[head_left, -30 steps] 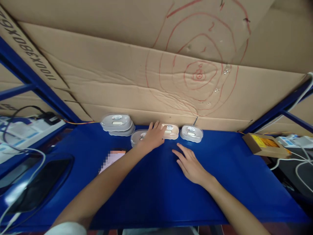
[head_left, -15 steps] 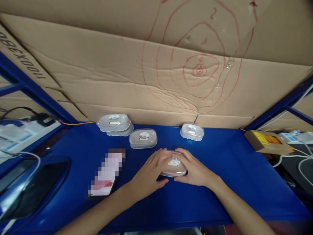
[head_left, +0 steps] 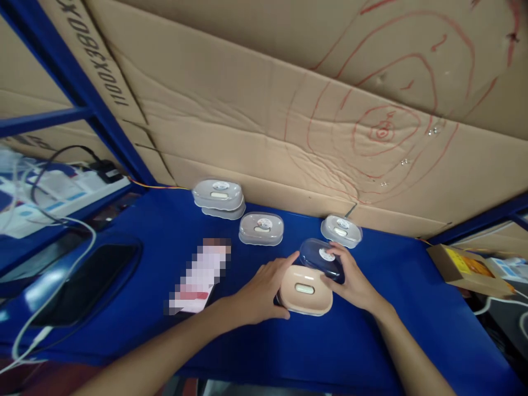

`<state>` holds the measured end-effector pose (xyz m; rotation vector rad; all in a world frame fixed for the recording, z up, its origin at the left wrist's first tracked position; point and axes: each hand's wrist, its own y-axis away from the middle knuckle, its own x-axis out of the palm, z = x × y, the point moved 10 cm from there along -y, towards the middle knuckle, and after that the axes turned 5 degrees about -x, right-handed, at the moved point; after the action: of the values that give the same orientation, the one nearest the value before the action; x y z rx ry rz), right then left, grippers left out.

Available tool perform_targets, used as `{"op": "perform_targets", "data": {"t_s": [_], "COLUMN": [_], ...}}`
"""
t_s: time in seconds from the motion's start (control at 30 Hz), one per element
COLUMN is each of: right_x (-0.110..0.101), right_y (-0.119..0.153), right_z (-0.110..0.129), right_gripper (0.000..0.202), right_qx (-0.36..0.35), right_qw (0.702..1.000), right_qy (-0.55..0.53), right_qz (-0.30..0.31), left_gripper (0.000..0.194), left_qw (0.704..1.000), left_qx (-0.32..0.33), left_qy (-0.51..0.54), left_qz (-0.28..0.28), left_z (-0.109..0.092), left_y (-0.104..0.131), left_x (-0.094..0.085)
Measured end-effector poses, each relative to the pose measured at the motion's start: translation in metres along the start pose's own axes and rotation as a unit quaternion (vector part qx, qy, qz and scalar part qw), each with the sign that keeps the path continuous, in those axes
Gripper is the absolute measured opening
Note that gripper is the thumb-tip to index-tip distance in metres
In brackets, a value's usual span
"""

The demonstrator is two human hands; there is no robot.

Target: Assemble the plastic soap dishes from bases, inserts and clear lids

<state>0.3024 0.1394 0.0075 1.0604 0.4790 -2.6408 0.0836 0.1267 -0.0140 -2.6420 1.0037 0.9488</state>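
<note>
A peach-coloured oval dish (head_left: 307,301) with a pale oblong piece (head_left: 304,289) in its middle sits on the blue table. My left hand (head_left: 264,289) grips its left side, thumb at the near edge and fingers at the far edge. My right hand (head_left: 350,278) is closed on a clear plastic lid (head_left: 317,254) with a round white label, lifted off the dish and tilted just behind it. Three spots behind hold similar grey lidded dishes: a stacked pair (head_left: 218,193) at left, one (head_left: 261,230) in the middle and another (head_left: 341,231) at right.
A phone (head_left: 202,278) with a blurred screen lies left of the dish. Farther left are a dark phone (head_left: 78,283), white cables and a power strip (head_left: 78,198). An open cardboard box (head_left: 466,269) stands at right. Cardboard (head_left: 231,110) with red rings walls the back.
The clear lid has come off the peach dish in my right hand, moving up and away. My left hand stays at the dish. The view has turned left.
</note>
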Motion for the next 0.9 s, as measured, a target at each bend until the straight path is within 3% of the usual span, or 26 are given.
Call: {"op": "perform_targets", "data": {"t_s": [0.2,0.33,0.47,0.7,0.9], "right_x": [0.018,0.026,0.022,0.032,0.037], "right_y": [-0.003,-0.010,-0.013,-0.009,-0.011], "right_z": [-0.014,-0.023,-0.032,-0.018,-0.021], "right_gripper": [0.057,0.055,0.058,0.057,0.042], "right_qx": [0.003,0.002,0.007,-0.024,-0.038], "right_qw": [0.999,0.995,0.994,0.998,0.998], "right_qy": [-0.037,-0.095,-0.098,-0.033,0.023], "right_qz": [-0.011,-0.014,-0.045,-0.036,-0.050], "left_gripper": [0.117,0.096,0.099,0.095,0.096], "left_qw": [0.998,0.998,0.996,0.992,0.992], "left_qx": [0.039,0.051,0.058,0.066,0.048], "left_qy": [-0.015,-0.013,-0.023,-0.036,-0.049], "left_qz": [0.040,0.028,0.058,0.099,0.103], "left_z": [-0.010,-0.018,-0.017,-0.013,-0.013], "left_y": [0.002,0.004,0.007,0.009,0.008], "left_x": [0.005,0.000,0.000,0.003,0.002]}}
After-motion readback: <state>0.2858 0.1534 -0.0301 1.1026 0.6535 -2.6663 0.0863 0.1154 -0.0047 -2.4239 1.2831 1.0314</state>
